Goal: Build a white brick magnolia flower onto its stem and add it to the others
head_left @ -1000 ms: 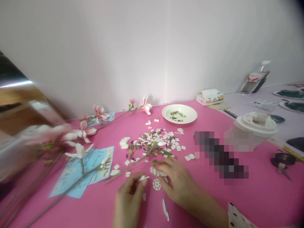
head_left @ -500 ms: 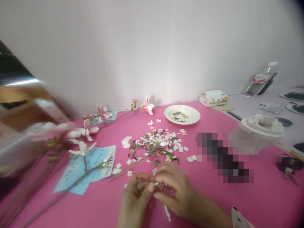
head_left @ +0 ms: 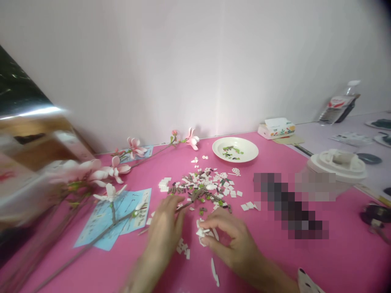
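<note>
While both hands work at the near edge of the scatter, a pale wall point(head_left: 195, 69) closes off the far side of a pink-topped bench point(head_left: 345, 248). Along its back stand a tissue box point(head_left: 276, 128) and, further right on a paler surface, a plastic bottle point(head_left: 339, 106). At left, assembled magnolia branches point(head_left: 110, 192) lie across blue instruction sheets point(head_left: 128, 209), their blooms built. A white plate point(head_left: 249, 151) holds sorted green pieces point(head_left: 230, 152). Much is left loose: a wide pile of white, brown and green building pieces point(head_left: 207, 187) spreads mid-bench around a part-built stem point(head_left: 191, 201).

Left hand point(head_left: 163, 234): blurred, fingers spread over the pile's near edge beside that stem; no held piece visible, grip cannot be told. Right hand point(head_left: 233, 240): fingers curled over a small cluster of white petal pieces point(head_left: 200, 232), resting on the bench; grasp or mere touch unclear. Between the hands, a few white plates point(head_left: 183, 248); nearer, one curved white piece point(head_left: 214, 272).
</note>
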Demonstrator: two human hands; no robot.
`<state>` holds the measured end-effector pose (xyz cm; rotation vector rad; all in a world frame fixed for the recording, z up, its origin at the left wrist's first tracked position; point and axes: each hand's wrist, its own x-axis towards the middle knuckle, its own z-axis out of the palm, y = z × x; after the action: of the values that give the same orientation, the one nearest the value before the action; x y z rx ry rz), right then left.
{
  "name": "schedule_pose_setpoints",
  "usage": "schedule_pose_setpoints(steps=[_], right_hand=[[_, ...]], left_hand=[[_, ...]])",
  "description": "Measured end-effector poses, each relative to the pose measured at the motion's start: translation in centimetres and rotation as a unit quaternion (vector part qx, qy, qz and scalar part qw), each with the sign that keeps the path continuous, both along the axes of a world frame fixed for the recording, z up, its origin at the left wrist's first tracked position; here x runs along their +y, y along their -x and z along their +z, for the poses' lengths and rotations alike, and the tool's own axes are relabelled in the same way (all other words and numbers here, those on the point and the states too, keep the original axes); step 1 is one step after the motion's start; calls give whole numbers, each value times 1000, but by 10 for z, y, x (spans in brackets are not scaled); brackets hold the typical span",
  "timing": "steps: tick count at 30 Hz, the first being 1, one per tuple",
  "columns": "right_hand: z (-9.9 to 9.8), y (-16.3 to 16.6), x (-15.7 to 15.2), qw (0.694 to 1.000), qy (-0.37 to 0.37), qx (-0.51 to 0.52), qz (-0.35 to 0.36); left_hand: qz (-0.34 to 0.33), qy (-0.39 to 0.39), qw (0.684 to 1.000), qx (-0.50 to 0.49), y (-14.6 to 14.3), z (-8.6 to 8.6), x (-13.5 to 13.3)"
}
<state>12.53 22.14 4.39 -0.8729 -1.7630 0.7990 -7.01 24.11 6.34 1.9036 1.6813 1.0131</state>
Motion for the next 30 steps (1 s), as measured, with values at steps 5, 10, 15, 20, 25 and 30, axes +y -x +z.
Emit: schedule_pose_setpoints(steps=[5, 10, 15, 20, 25, 30], right_hand=[[-2, 1, -1, 1000, 8, 5, 4], [-1, 1, -2, 997, 76, 25, -1], [-6, -1, -1, 990, 115, 74, -25], [-11, -3, 0, 979, 157, 131, -5], [-4, -5, -3, 960, 211, 182, 30], [0, -3, -8, 947, 236, 212, 45]], left_hand=[[-25, 45, 998, 20, -10, -9, 18], [-33, 78, 996, -14, -12, -14, 26], [-14, 74, 995, -64, -5, -4, 20], [30, 77, 991, -104, 10, 19, 2], [52, 120, 956, -263, 21, 37, -28], [89, 225, 825, -510, 14, 31, -64]])
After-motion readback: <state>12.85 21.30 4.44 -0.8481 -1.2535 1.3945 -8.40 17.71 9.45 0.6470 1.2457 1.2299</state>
